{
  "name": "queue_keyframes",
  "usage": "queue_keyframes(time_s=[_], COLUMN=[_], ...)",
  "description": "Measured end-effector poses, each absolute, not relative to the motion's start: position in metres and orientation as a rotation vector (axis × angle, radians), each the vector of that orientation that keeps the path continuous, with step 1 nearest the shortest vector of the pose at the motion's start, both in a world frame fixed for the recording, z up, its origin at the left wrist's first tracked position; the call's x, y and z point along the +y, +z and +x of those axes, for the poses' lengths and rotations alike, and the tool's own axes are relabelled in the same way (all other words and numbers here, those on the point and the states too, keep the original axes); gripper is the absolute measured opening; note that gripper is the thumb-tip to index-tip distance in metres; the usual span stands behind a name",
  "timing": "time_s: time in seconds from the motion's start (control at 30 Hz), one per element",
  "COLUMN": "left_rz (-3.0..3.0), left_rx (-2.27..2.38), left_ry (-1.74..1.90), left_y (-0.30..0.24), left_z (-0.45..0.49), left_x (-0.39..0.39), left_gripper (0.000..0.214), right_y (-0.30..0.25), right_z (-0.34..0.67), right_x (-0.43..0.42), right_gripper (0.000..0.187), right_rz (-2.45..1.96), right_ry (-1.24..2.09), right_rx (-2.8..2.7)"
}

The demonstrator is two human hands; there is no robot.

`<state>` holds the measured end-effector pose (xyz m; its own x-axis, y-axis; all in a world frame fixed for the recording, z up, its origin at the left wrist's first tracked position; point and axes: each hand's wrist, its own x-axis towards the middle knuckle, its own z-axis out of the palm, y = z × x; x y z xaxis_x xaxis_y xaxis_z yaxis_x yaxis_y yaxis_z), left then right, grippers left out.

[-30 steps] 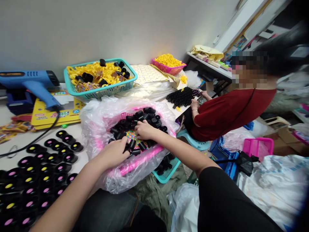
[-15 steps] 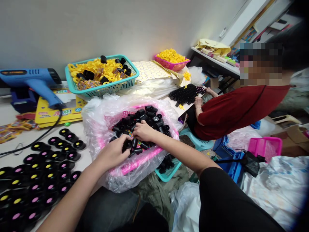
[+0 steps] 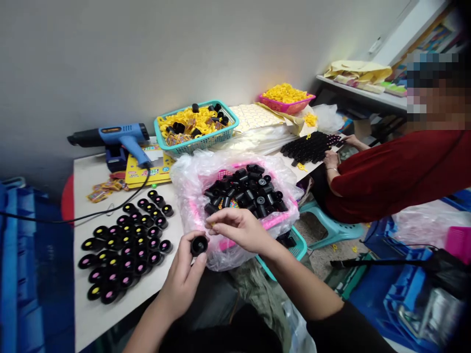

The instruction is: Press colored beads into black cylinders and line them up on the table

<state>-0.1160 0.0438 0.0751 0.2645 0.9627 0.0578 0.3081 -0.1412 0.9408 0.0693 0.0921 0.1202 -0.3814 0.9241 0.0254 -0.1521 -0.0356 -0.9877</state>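
Gripping a black cylinder [image 3: 199,244] in L hand [image 3: 183,278], w/ thumb & fingers round its side, hollow end toward camera. Holding R hand [image 3: 245,230] just beyond & right of that cyl., w/ thumb & fingertips drawn nearly tog.; can't tell if pinching anything, too small. Just beyond R hand: pink basket [image 3: 275,220] lined w/ clear plastic [image 3: 189,174], heaped w/ loose black cylinders [image 3: 251,195], plus multicol. bits [image 3: 233,203] b/w them. Left of L hand, on counter [image 3: 99,321]: rough rows of black cups [image 3: 127,265] w/ yellow or pink centres. Beyond those: blue heat gun [image 3: 125,131]. Well beyond both hands: teal basket [image 3: 206,140] of yellow pieces [image 3: 184,118]. Far right of R hand: co-worker [image 3: 368,171] in red, w/ a hand [image 3: 331,159] at a dense black array [image 3: 307,146].
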Motion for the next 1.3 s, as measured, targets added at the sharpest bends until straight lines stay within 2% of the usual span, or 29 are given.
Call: queue_keyframes(time_s=[0.23,0.6,0.87,1.07,1.3], left_rz=[1.659,1.737,1.784,1.873,1.934], left_rx=[1.216,1.234,1.269,1.273,1.263], left_ry=[0.954,1.018,1.061,1.05,1.02], left_y=[0.078,0.084,0.084,0.084,0.086], left_z=[-0.133,-0.143,-0.145,-0.144,-0.14], left_x=[0.03,0.019,0.018,0.018,0.02], left_gripper=[0.033,0.032,0.032,0.03,0.028], right_y=[0.127,0.121,0.117,0.121,0.114], right_z=[0.05,0.035,0.031,0.03,0.031], right_x=[0.072,0.07,0.068,0.065,0.065], right_gripper=[0.011,0.027,0.024,0.01,0.014], right_rz=[-0.94,-0.906,-0.943,-0.886,-0.9], right_ry=[1.244,1.776,1.735,1.538,1.534], right_rx=[-1.642,-1.207,-1.235,-1.501,-1.564])
